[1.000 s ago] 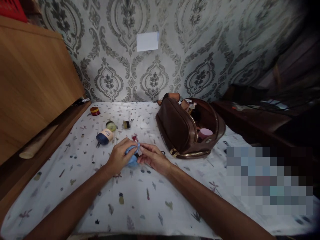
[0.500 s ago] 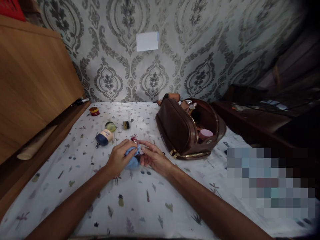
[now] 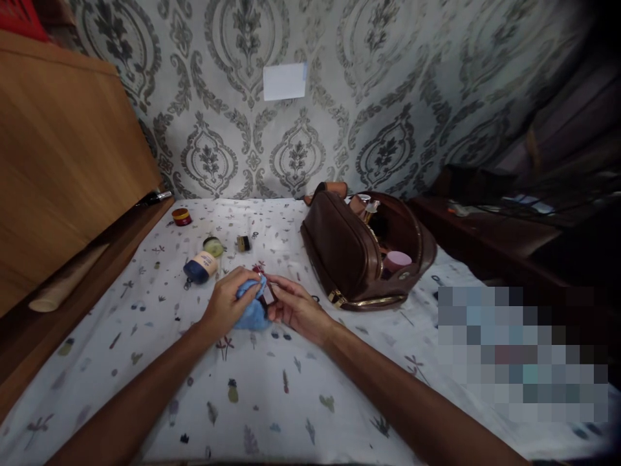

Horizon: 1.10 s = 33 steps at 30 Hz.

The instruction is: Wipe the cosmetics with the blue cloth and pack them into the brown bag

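Observation:
My left hand (image 3: pixel 227 299) is closed round a bunched light-blue cloth (image 3: pixel 253 317), part of which hangs below the fingers. Facing it, my right hand (image 3: pixel 301 309) pinches a small dark-red item with a pale face (image 3: pixel 268 296) between thumb and fingers; its exact kind is too small to make out. The cloth presses against the near side of this item. Just beyond my left hand lie a blue-and-cream container (image 3: pixel 200 267), a greenish jar (image 3: pixel 213 245) and a small black-and-gold piece (image 3: pixel 243 243).
An unzipped brown leather toiletry bag (image 3: pixel 337 246) stands to the right, holding a pink-lidded jar (image 3: pixel 398 260) among other cosmetics. A red jar (image 3: pixel 181 217) sits at the back left. A wooden cabinet (image 3: pixel 72 142) borders the left, and a patterned wall (image 3: pixel 330 149) the back.
The left hand and cloth have drawn slightly left, so more of the small dark-red item shows between the hands. The other things stay in place.

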Tool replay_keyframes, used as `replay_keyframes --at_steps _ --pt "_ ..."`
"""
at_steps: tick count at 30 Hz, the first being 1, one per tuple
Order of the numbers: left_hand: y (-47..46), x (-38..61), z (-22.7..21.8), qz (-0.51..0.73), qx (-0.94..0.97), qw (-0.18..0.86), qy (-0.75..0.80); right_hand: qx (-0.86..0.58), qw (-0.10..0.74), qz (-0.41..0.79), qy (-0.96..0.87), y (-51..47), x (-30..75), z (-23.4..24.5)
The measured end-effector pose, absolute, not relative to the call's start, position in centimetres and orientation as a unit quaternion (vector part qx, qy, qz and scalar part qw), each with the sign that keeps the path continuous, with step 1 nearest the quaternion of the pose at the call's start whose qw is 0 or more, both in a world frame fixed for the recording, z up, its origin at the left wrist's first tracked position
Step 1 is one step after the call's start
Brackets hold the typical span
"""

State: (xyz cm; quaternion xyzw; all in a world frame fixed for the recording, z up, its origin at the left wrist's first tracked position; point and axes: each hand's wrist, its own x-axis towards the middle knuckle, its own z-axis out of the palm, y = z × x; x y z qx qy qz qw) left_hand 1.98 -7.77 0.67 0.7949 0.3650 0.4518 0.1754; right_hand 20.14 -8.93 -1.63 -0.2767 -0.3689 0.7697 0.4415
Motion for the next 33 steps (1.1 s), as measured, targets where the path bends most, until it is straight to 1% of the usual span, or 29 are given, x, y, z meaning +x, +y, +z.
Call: replay_keyframes --at_steps 6,11,15,21,24,27,33 --pt "-8.6 2.2 0.7 0.415 0.831 0.207 0.307 -0.291 0.462 0.755 -0.362 -9.0 20.1 -1.4" --pt "-8.6 2.4 0.8 0.416 0.835 0.228 0.280 -0.282 0.473 0.760 -0.346 -8.9 20.1 -1.2" --pt "-8.3 2.3 1.0 0.431 0.816 0.213 0.322 -0.273 0.459 0.774 -0.341 -8.8 20.3 -1.1" --pt "-7.7 1.8 1.2 0.472 0.754 0.175 0.423 -0.253 0.412 0.803 -0.348 -9.0 20.4 -1.2" --pt "-7.6 1.7 1.3 0.479 0.739 0.167 0.443 -0.244 0.402 0.811 -0.348 -9.1 20.4 -1.2" --pt "-7.6 1.6 1.3 0.470 0.755 0.173 0.423 -0.229 0.404 0.815 -0.347 -9.1 20.3 -1.2" --pt "-8.3 2.1 1.1 0.428 0.810 0.204 0.347 -0.225 0.438 0.803 -0.335 -8.8 20.0 -1.4"
